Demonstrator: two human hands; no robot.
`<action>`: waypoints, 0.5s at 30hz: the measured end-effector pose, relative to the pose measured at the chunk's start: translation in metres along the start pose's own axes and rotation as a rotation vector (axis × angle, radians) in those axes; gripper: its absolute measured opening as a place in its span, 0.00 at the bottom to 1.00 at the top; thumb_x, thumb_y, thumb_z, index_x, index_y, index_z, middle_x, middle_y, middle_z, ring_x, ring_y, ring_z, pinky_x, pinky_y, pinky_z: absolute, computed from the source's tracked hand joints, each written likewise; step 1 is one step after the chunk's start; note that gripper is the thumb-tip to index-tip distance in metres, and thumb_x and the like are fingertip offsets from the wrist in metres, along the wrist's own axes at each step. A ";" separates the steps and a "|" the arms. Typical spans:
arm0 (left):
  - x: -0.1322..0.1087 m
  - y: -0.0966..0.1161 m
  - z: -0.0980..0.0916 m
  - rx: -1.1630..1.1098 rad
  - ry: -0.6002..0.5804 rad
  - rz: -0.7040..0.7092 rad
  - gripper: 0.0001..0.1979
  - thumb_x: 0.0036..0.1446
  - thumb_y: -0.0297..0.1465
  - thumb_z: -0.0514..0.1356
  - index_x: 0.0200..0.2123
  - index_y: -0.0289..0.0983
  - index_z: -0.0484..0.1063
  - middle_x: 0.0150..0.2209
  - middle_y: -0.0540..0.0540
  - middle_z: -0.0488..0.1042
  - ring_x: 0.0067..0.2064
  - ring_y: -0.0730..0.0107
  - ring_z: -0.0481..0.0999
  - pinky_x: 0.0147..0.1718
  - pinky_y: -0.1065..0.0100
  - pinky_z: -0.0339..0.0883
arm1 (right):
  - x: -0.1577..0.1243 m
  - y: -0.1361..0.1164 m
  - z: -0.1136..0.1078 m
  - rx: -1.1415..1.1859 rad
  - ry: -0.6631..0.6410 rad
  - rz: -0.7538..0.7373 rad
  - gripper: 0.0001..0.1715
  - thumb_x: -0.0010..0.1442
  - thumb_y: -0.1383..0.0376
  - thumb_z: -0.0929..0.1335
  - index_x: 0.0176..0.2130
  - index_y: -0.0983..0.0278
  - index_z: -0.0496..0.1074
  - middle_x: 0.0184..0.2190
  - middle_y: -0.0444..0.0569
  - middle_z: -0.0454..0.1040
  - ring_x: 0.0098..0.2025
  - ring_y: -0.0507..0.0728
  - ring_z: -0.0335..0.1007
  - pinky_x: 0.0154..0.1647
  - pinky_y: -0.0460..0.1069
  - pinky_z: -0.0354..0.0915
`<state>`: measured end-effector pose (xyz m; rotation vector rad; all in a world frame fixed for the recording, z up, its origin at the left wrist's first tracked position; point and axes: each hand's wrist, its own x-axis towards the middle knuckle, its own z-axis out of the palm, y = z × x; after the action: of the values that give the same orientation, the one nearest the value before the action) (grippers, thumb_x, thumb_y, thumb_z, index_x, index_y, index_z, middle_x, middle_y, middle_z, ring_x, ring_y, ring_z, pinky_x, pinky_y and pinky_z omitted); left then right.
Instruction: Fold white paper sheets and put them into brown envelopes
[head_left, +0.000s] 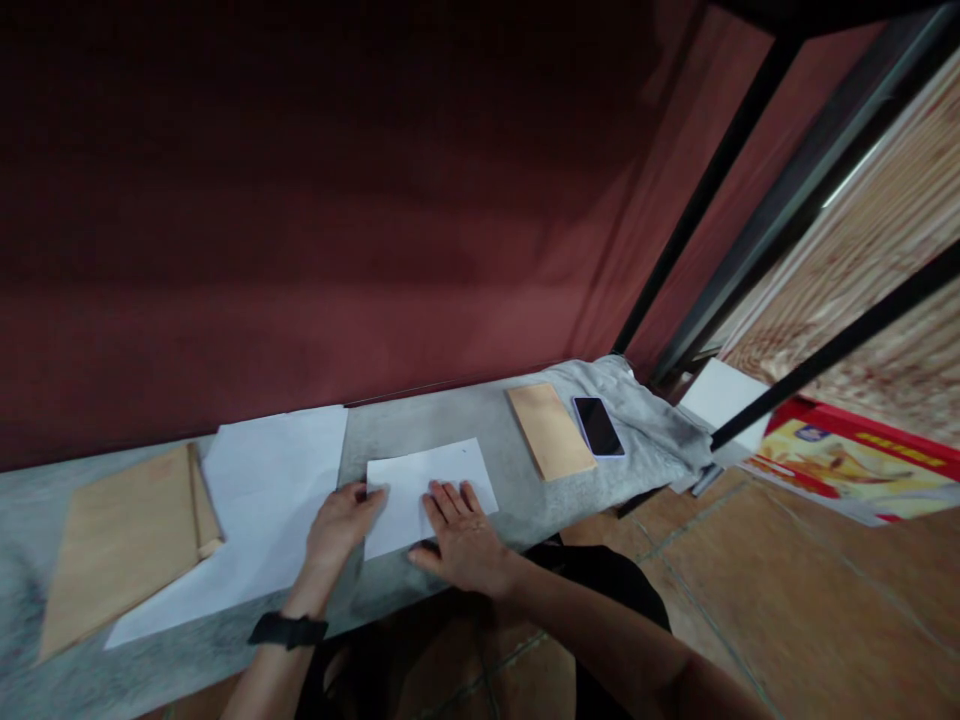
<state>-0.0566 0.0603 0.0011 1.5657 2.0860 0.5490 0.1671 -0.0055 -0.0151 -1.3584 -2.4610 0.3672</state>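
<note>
A white sheet of paper (405,480), apparently folded, lies on the grey cloth-covered bench in front of me. My left hand (341,525) is at its left edge, with the thumb over the paper and the fingers curled beside it. Flat on the paper's lower right part rests my right hand (466,540), fingers stretched out and slightly apart. Left of my hands, larger white sheets (277,480) lie partly under brown envelopes (127,545). A smaller brown envelope (551,430) lies to the right of the paper.
A phone (599,427) lies face up near the bench's (420,400) right end. Dark red wall rises behind the bench. Black metal bars (712,190) slant across the right side. Beyond them are a white box (724,400) and a red-and-yellow printed box (855,460) above the tiled floor.
</note>
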 end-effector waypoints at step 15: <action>-0.008 0.002 -0.009 -0.115 -0.030 -0.091 0.14 0.45 0.45 0.63 0.25 0.41 0.67 0.24 0.45 0.76 0.32 0.52 0.78 0.32 0.61 0.66 | -0.001 0.003 0.003 0.003 0.040 -0.033 0.42 0.69 0.45 0.64 0.68 0.72 0.60 0.71 0.65 0.57 0.72 0.69 0.53 0.73 0.67 0.48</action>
<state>-0.0581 0.0524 0.0104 1.3998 2.0541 0.5985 0.1693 -0.0052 -0.0191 -1.3093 -2.4462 0.3317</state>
